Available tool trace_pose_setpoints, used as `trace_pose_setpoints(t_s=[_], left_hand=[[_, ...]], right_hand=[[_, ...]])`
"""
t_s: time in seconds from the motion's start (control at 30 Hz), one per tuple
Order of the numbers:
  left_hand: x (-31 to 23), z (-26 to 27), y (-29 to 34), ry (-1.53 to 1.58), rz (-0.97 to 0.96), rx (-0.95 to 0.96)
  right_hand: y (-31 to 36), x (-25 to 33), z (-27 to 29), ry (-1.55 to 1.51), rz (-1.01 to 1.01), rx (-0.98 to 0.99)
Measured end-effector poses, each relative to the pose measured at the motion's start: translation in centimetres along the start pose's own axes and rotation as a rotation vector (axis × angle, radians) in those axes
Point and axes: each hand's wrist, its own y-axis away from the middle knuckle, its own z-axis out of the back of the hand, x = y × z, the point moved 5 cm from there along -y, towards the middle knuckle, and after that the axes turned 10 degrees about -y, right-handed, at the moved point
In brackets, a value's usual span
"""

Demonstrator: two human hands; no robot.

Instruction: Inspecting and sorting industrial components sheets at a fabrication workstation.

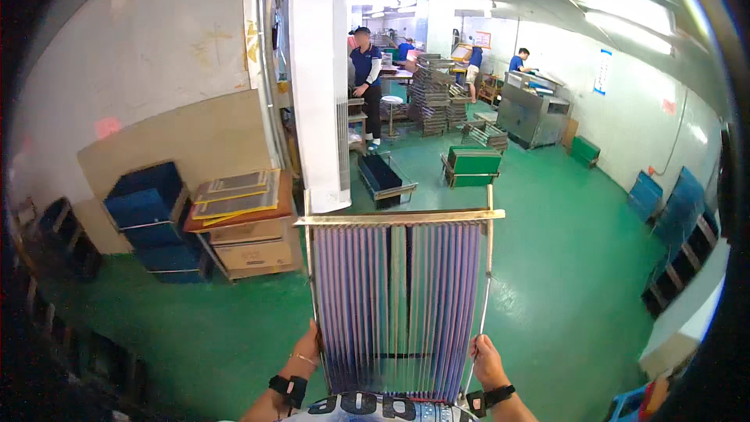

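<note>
In front of my body I hold a metal-framed rack [398, 217] with many narrow purple and pale strips set in parallel rows. Two rods run along its sides, and a light bar crosses its far end. My left hand [309, 344] is closed at the left side, its fingers mostly hidden by the rack. On the other side my right hand [488, 353] wraps round the right rod. Dark bands are around both wrists.
Left, blue crates [152, 211] stand beside a cardboard box [258, 254] under yellow-edged frames [234, 195]. Ahead are a white column-like unit [316, 94], a dark bin [384, 176] and a green crate [474, 164]. Several people work farther back. Blue panels [678, 207] line the right wall.
</note>
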Motion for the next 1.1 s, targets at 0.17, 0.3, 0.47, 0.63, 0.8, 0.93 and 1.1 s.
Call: trace_pose_setpoints(t_s=[0.17,0.3,0.47,0.63,0.8,0.93,1.1], left_hand=[[-1.7,-8.1,-14.9,-0.280,-0.204,0.092],[2.0,-14.8,-28.3,0.067,0.241,0.159],[-2.8,-25.7,-40.1,-0.164,-0.176,0.302],[-2.9,-31.5,-50.6,0.136,0.185,0.163],[-6.1,-34.6,-62.6,0.056,0.078,0.069],[-6.4,-37.6,-76.4,0.276,0.220,-0.062],[-17.5,-44.7,-85.4,0.002,0.139,0.038]], right_hand=[[-8.8,3.3,3.7,-0.137,0.030,-0.147],[-16.6,6.2,5.5,-0.177,0.066,-0.222],[-30.4,11.3,8.1,-0.118,0.156,-0.216],[-45.0,15.3,9.1,-0.082,0.059,-0.212],[-61.3,16.7,9.1,-0.137,-0.030,-0.175],[-75.2,18.9,6.2,-0.098,-0.014,-0.110],[-89.9,22.1,5.2,-0.184,-0.028,-0.122]])
